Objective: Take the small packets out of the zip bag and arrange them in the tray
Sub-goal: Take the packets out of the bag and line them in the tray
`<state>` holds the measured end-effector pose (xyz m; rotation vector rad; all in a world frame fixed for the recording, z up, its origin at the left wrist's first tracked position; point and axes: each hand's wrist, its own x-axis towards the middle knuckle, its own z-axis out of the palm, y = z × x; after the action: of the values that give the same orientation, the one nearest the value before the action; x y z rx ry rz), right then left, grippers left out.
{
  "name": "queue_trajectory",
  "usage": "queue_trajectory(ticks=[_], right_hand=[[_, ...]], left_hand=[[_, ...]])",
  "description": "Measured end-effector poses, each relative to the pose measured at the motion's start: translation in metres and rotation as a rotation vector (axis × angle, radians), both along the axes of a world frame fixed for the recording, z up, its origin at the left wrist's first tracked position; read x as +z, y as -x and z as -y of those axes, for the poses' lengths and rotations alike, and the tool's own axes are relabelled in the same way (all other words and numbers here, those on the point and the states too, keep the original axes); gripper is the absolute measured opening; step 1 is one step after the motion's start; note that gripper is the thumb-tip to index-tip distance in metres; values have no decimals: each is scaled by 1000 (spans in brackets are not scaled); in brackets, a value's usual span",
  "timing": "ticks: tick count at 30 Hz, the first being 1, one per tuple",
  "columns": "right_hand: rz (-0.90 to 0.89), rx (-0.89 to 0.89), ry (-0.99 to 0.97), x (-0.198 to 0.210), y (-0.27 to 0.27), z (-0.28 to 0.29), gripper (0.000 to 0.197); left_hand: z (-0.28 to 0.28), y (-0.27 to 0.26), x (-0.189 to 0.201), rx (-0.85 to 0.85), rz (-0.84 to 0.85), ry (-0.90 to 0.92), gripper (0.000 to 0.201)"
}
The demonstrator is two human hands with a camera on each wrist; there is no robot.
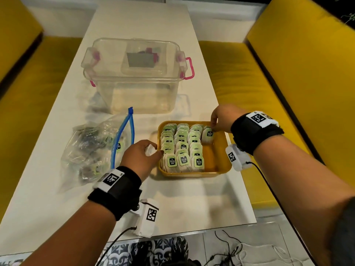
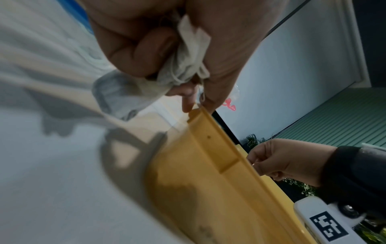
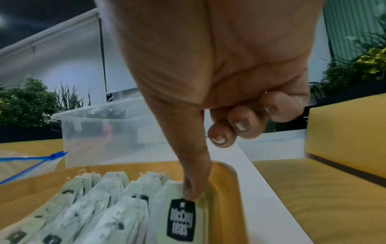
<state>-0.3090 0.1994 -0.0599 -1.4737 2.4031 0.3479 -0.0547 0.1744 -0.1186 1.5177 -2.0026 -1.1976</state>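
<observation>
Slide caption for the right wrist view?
Right hand sets a tea packet at the far end of the yellow tray's fourth row.

Café-style booth, yellow benches (image 1: 299,77), white table (image 1: 134,18), planters (image 3: 27,102)

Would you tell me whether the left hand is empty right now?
No, the left hand grips a crumpled tea bag between its curled fingers beside the tray.
</observation>
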Motion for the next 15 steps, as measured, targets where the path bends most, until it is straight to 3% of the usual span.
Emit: queue_trajectory(ticks=[10,15], right_hand=[[-49,-41,38,-6,5,4,13],[-41,-51,112,11,5,-6,15]], left_hand=[[-2,-4,0,12,-54,-32,24],[-1,-10,10,50,-178,-76,26]])
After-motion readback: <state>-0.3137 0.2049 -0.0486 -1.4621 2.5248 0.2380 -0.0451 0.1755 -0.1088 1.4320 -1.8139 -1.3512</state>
